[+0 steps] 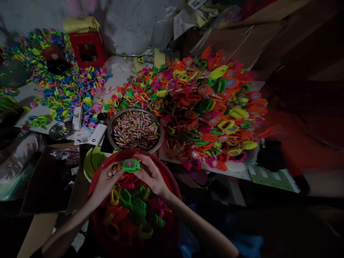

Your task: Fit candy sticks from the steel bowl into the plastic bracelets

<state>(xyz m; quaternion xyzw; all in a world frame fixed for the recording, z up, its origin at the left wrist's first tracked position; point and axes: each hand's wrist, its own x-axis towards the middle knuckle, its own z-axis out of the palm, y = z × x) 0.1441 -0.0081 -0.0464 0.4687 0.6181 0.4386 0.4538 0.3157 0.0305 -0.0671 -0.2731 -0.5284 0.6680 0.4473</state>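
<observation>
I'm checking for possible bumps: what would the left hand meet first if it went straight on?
Most likely the green toy watch in the right hand, just off the fingertips of the left hand; depth is unclear, so they may already touch.

You're getting a dim frame: heavy shadow from three to eight o'clock, motion smear and stretching at three.

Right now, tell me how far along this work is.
Apparently done: the big pile at right. In hand: a green watch in the right hand, wrapped sweets in the left hand. Seemingly remaining: more watches in the red tub, loose sweets in the steel bowl.
</observation>
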